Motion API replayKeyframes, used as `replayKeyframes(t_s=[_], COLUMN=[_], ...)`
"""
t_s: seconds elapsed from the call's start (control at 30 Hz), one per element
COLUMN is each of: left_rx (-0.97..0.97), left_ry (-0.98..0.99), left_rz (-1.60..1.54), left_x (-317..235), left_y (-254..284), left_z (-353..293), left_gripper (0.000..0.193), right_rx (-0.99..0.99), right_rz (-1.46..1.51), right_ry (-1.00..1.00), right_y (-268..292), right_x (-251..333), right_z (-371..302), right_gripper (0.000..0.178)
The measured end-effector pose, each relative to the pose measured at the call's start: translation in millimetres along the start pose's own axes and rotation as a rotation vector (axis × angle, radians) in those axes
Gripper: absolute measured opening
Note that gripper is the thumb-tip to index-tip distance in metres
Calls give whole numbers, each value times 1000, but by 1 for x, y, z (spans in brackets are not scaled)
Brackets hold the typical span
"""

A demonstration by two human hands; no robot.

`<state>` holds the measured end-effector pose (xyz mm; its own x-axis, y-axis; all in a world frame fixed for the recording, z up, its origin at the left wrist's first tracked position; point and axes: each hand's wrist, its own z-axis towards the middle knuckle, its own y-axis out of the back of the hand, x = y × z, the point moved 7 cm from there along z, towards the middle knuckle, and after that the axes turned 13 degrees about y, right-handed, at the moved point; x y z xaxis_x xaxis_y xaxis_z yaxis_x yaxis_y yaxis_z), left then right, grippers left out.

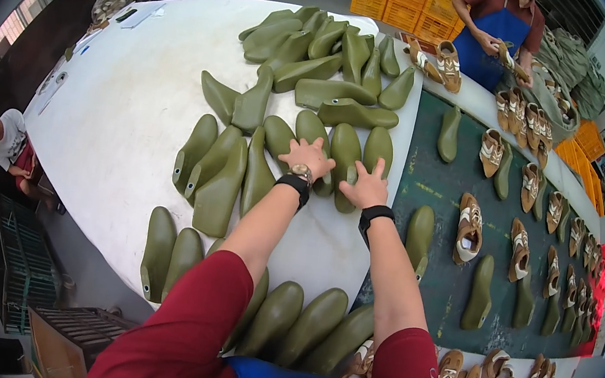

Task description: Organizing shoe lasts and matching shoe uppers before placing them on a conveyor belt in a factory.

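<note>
Both my hands reach over a row of olive-green shoe lasts on a white table. My left hand [309, 158] lies across the tops of the lasts in the middle of that row, fingers spread. Just to its right, my right hand [366, 187] has its fingers apart against the lower parts of a last [346, 147] and the last [379, 149] at the row's right end. Neither hand is closed round a last. The undersides of the fingers are hidden. More lasts [217, 184] lie to the left of my left hand.
A heap of lasts [321, 50] covers the table's [132, 90] far side; another row [282, 316] lies near my body. On the right, a dark green conveyor belt [429, 301] carries lasts and brown-and-white shoe uppers [469, 228]. A co-worker [499, 31] in a blue apron holds an upper.
</note>
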<state>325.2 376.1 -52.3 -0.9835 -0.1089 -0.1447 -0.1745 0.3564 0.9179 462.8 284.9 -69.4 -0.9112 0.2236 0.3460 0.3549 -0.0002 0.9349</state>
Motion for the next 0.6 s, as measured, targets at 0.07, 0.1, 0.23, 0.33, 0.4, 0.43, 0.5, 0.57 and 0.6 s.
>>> replayKeyframes(t_s=[0.07, 0.1, 0.23, 0.33, 0.4, 0.43, 0.5, 0.57, 0.6], left_rx=[-18, -8, -3, 41, 60, 65, 41, -137, -146], left_ry=[-16, -79, -239, -371, -431, -441, -487, -568, -564], left_rz=[-12, -13, -53, 27, 116, 134, 47, -218, -221], left_x=[15, 20, 37, 46, 49, 54, 63, 72, 77], left_y=[-8, -9, -20, -30, -37, -42, -43, -33, -35], left_z=[7, 4, -29, -67, -90, -96, -98, -103, -91], left_gripper=[65, 65, 60, 67, 67, 68, 68, 60, 60], right_rx=[1, -16, -54, -59, -16, -2, 10, 13, 8], right_rz=[2, 17, 2, -40, -17, -37, -43, -43, -45], right_ry=[9, -11, -55, -56, -96, -109, -121, -137, -127], right_y=[-2, -2, -6, -5, -4, -4, -6, -11, -13], right_x=[8, 12, 23, 33, 37, 40, 43, 40, 39], right_z=[-5, -13, -50, -86, -107, -115, -125, -131, -131], right_gripper=[69, 69, 70, 70, 69, 67, 67, 66, 66])
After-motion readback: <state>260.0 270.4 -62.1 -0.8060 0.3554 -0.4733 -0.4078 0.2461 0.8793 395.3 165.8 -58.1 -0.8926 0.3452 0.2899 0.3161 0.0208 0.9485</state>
